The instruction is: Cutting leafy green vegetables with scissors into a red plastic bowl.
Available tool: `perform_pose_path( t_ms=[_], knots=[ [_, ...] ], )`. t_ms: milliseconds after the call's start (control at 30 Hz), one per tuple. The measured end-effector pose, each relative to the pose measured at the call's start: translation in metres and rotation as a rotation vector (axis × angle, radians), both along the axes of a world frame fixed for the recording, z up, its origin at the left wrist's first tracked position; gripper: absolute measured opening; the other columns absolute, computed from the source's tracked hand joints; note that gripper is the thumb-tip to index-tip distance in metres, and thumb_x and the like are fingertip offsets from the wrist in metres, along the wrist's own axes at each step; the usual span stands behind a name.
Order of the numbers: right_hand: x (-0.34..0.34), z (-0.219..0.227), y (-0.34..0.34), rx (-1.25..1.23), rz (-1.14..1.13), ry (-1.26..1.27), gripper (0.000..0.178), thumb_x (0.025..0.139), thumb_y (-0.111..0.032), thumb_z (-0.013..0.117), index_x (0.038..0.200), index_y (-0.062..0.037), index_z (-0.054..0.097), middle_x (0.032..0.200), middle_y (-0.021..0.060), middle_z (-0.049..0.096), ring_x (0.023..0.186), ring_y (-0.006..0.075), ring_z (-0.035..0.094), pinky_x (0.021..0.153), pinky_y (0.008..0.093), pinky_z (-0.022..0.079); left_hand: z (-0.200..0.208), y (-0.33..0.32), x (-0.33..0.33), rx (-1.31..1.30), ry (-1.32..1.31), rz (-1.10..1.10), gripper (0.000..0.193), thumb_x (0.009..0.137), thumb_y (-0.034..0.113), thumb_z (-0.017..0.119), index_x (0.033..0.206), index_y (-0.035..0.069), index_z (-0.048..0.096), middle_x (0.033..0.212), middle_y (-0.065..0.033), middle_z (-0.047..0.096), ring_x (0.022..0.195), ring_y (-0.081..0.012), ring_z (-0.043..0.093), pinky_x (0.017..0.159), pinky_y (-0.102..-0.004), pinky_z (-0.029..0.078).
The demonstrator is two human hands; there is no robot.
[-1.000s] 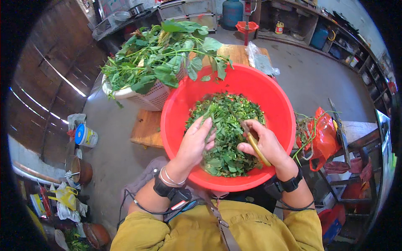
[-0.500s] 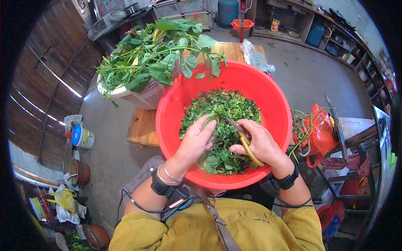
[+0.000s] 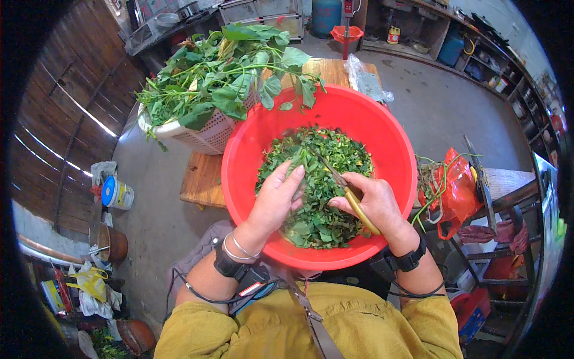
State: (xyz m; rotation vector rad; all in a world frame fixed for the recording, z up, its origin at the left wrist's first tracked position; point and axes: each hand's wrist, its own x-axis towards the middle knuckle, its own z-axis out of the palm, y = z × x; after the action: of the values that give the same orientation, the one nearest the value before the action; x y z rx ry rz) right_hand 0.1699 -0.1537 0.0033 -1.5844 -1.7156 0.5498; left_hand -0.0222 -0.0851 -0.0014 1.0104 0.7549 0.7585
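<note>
Over a wide red basin (image 3: 391, 134), my left hand (image 3: 280, 194) is closed on a small bunch of green leaves (image 3: 299, 158), held between thumb and fingers. My right hand (image 3: 373, 203) grips a pair of scissors (image 3: 357, 209) with yellowish handles, its dark blades pointing up and left towards the leaves. The blades look slightly apart, their tips just right of the bunch. Beneath both hands a heap of chopped greens (image 3: 323, 230) covers the basin's bottom. Left of the basin, a pale perforated basket (image 3: 206, 140) is piled with uncut leafy stems (image 3: 224, 84).
A low wooden bench (image 3: 203, 182) stands under basin and basket, with a clear plastic bag (image 3: 366, 81) at its far end. To the right, a red plastic bag (image 3: 457, 185) with stems lies by a dark rack (image 3: 508, 251). A lidded white bucket (image 3: 118, 193) stands on the left floor.
The scissors have swung a little, their tips now higher and the blades more in view. My left hand has shifted slightly left, and the leaves in it have tilted more upright.
</note>
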Motion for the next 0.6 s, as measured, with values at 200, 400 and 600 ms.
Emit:
perform_pose_path(
  t_ms=[200,400,600],
  knots=[
    [0.0014,0.0022,0.0019,-0.064,0.092,0.049,0.056,0.066,-0.039,0.077,0.104,-0.0035,0.057,0.078,0.0140,0.059,0.073,0.0288,0.060,0.065,0.0371,0.048,-0.0056,0.0028,-0.0017,-0.015,-0.130,0.079,0.017,0.095,0.025,0.049,0.108,0.013,0.050,0.072,0.0070,0.043,0.058,-0.0021,0.037,0.046,-0.0172,0.031],
    [0.0026,-0.0006,0.0029,-0.047,0.176,-0.009,0.066,0.063,-0.040,0.078,0.110,-0.0013,0.053,0.088,0.0144,0.058,0.082,0.0300,0.057,0.073,0.0388,0.046,-0.0001,0.0021,-0.0003,-0.004,-0.102,0.093,0.016,0.095,0.025,0.048,0.105,0.013,0.050,0.072,0.0066,0.042,0.059,-0.0023,0.037,0.047,-0.0170,0.031],
    [0.0019,-0.0025,0.0036,-0.027,0.178,-0.041,0.068,0.063,-0.043,0.078,0.110,-0.0016,0.052,0.088,0.0138,0.058,0.082,0.0309,0.056,0.074,0.0392,0.045,-0.0025,0.0012,0.0014,0.003,-0.008,-0.001,0.016,0.096,0.022,0.046,0.106,0.010,0.051,0.072,0.0048,0.044,0.056,-0.0036,0.037,0.046,-0.0172,0.033]
  ],
)
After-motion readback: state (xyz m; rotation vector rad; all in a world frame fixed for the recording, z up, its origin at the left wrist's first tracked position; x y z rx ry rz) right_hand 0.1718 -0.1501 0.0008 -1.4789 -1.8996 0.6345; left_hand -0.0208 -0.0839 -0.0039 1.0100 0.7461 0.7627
